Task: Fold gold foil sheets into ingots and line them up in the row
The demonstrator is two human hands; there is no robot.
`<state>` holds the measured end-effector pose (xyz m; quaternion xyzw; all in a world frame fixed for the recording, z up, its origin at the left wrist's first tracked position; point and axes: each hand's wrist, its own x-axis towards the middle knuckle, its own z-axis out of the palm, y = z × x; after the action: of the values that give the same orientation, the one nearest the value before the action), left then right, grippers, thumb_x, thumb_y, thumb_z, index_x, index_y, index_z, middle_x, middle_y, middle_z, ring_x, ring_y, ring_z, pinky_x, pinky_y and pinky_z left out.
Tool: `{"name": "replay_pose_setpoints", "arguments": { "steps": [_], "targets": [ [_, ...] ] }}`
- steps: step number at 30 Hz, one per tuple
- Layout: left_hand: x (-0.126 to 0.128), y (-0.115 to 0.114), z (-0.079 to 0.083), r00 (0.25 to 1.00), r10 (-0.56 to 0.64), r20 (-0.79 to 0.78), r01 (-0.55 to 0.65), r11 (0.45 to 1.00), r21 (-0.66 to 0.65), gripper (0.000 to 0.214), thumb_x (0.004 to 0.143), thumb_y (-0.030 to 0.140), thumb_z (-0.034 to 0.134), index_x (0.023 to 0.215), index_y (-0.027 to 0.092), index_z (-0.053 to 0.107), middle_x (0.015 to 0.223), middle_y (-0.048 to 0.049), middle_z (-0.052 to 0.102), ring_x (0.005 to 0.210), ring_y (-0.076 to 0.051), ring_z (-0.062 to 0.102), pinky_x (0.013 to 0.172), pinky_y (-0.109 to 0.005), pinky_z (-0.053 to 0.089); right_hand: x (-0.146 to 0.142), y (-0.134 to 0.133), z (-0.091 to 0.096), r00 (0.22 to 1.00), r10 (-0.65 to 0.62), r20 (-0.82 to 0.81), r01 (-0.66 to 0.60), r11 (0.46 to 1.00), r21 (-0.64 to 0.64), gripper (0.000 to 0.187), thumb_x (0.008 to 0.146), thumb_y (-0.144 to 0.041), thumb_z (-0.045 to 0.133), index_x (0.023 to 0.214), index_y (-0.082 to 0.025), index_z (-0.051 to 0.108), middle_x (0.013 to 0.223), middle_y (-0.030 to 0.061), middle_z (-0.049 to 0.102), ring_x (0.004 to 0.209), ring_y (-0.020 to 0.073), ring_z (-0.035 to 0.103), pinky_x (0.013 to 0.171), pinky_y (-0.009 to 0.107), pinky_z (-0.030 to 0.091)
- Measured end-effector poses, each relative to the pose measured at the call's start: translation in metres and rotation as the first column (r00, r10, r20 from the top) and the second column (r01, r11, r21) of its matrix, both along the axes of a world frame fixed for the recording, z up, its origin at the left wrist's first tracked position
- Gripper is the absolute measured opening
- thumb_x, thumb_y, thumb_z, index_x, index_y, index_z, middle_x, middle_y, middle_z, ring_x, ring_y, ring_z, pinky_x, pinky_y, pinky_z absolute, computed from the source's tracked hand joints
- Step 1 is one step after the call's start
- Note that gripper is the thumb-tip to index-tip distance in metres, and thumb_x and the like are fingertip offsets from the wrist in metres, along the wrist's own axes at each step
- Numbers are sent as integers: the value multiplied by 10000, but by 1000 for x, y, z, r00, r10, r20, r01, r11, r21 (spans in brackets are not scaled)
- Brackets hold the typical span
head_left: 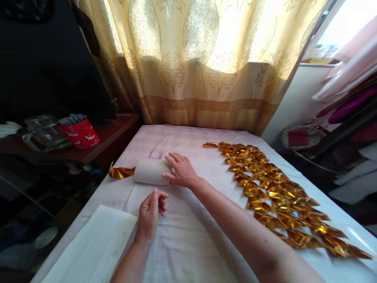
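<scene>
A white sheet or thin stack of paper [149,173], bowed into a low curve, lies on the cloth-covered surface. My right hand [181,171] rests at its right end, fingers spread and thumb on its near side. Close in front of the paper is my left hand [151,214], its fingers curled in and the thumb against the index finger; nothing shows in it. A shiny gold foil piece [122,172] pokes out at the left of the curved paper. Flat beside my left forearm lies a stack of pale paper sheets [97,243].
Several folded gold foil pieces [265,177] lie in overlapping rows on the right of the white cloth [194,228]. To the left, a dark wooden shelf [88,155] bears a red cup [81,133] and a glass jug [44,133]. A patterned curtain [200,78] hangs behind.
</scene>
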<state>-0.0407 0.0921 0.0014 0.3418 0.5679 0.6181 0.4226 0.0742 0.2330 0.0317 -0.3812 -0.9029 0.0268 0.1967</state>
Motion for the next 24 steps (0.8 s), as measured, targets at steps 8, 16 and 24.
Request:
{"name": "replay_pose_setpoints", "arguments": {
  "steps": [8, 16, 24],
  "targets": [
    [1, 3, 2, 1000, -2, -31, 4, 999, 44, 706, 687, 845, 546, 723, 151, 671, 532, 9, 555, 467, -103, 521, 397, -193, 420, -7, -16, -7, 998, -52, 25, 51, 998, 47, 456, 911, -446, 642, 1308, -226, 599, 1436, 112, 547, 1340, 288, 442, 1073, 448, 337],
    [0, 5, -3, 990, 86, -116, -74, 992, 107, 672, 783, 796, 464, 706, 154, 648, 528, 4, 546, 448, -119, 543, 377, -203, 409, -7, -29, -4, 997, -63, -47, 67, 993, 98, 282, 902, -364, 673, 1168, -271, 687, 1323, 66, 646, 1254, 255, 523, 1028, 418, 373],
    [-6, 11, -13, 864, 393, -315, -278, 893, 353, 603, 773, 705, 601, 1066, 178, 615, 1045, -116, 659, 940, -232, 643, 811, -370, 542, 52, -75, -12, 971, -91, -223, 139, 968, 208, 276, 904, -354, 669, 1160, -254, 681, 1241, 79, 690, 1191, 260, 574, 979, 415, 413]
  ]
}}
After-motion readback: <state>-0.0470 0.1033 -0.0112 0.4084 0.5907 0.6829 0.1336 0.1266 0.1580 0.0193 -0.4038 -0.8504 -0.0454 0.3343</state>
